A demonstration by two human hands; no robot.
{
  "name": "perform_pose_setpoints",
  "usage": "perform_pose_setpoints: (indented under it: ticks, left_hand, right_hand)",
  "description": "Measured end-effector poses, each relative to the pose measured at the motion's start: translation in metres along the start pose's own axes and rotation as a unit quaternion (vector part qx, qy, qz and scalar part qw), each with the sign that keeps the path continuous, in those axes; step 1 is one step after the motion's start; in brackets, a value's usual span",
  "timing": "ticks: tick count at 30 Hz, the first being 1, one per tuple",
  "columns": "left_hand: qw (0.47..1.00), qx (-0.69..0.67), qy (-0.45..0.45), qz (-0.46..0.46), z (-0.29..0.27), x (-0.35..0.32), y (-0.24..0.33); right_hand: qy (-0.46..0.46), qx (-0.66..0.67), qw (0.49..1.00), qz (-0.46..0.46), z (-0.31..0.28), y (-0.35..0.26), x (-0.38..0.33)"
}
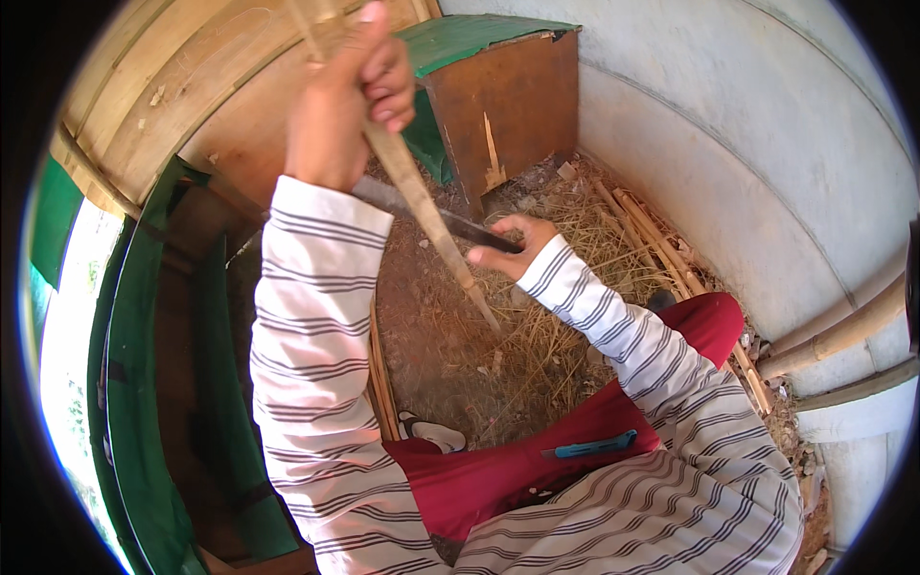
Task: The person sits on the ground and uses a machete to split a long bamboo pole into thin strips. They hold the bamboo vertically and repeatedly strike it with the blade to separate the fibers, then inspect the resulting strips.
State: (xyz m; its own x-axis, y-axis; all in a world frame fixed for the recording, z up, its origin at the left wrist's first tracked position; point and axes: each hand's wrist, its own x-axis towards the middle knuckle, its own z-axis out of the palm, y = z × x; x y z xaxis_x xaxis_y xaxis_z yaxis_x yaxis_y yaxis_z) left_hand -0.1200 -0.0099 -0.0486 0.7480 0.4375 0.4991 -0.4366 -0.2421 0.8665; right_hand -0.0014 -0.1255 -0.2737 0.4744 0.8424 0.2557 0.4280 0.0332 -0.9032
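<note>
Some straw (pixel 565 369) below wooden strip (pixel 448 240) in left hand (pixel 340 105), brown box (pixel 527 96) beyond

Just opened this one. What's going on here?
A person in a striped shirt holds a pale wooden strip in the raised left hand, its lower end slanting toward the straw-strewn ground. The right hand holds a dark, flat blade-like tool that crosses behind the strip; whether the two touch is unclear. A blue tool lies on the red cloth over the lap.
</note>
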Motion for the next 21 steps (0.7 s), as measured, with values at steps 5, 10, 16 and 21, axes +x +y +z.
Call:
perform_pose_setpoints:
  ticks: [5,10,16,21]
  left_hand:
    - [0.988,-0.023,0.134,0.071,0.0,-0.018,0.021]
    - [0.957,-0.015,0.27,0.107,0.012,0.003,-0.003]
    - [0.925,0.096,0.335,0.149,0.034,0.015,-0.047]
    - [0.919,0.104,0.364,0.114,0.049,0.027,-0.067]
  right_hand:
    - [0.174,0.03,0.984,0.024,-0.028,0.048,-0.009]
    - [0.191,0.271,0.919,0.214,-0.064,0.09,-0.02]
    - [0.146,0.466,0.795,0.358,-0.081,0.099,-0.038]
    - [0.106,0.534,0.749,0.379,-0.085,0.114,-0.054]
